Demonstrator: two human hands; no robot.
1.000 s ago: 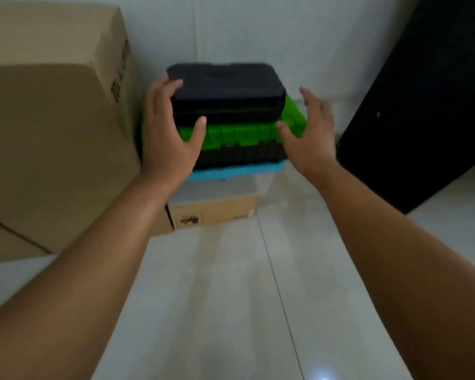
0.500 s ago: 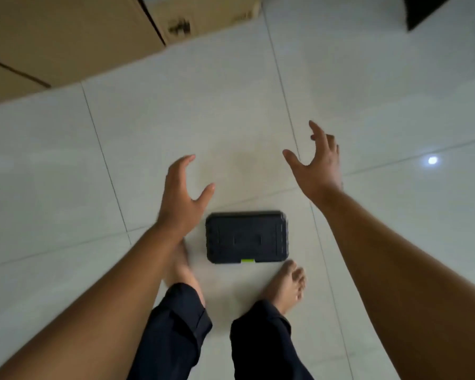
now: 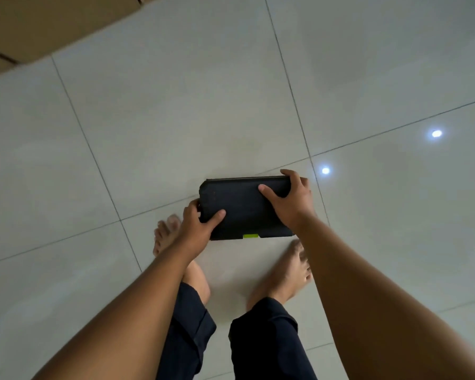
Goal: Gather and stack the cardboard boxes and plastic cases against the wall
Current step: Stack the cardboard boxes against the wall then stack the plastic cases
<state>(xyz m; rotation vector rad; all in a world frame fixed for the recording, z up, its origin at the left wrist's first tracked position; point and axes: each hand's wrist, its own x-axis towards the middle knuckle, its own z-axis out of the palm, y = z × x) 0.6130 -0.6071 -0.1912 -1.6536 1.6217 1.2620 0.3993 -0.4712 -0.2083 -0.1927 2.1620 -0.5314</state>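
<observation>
Black case (image 3: 244,212) held at both ends, just ahead of bare feet (image 3: 285,272).
Box (image 3: 39,23) upper left; left hand (image 3: 196,229) grips the case's left end, right hand (image 3: 291,201) its far right corner, thumbs on top. Pale tiled floor (image 3: 148,133); light glints (image 3: 436,133) right.

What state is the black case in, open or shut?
Shut: the black case shows as one flat slab with no lid raised, and the green latch lies flush on its near edge.
</observation>
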